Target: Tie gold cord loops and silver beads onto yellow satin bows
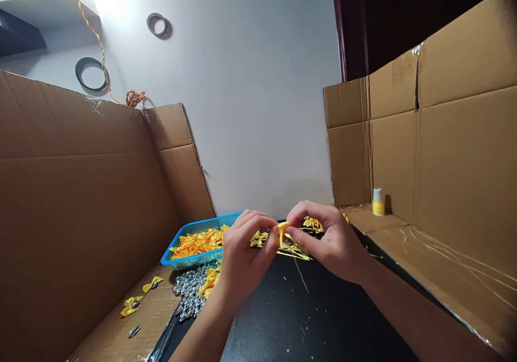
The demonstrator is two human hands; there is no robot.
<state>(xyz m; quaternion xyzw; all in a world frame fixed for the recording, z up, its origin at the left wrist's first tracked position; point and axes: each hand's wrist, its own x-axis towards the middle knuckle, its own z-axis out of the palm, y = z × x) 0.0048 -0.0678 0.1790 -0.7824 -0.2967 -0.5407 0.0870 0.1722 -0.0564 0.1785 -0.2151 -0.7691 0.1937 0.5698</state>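
Note:
Between both hands, above the black table, is a small yellow ribbon bow. My left hand pinches its left side between thumb and fingers. From the right, my right hand pinches the other side with thumb and forefinger. Behind and below the fingers lie thin yellow strands and more yellow pieces. Left of my left wrist a heap of shiny silver beads rests on the table, with several yellow bows on it. The fingertips partly cover the held bow.
A blue basket full of yellow bows stands at the back left. Cardboard walls rise on both sides. Two bows with beads lie on the left cardboard. A yellow thread spool and loose strands sit on the right cardboard.

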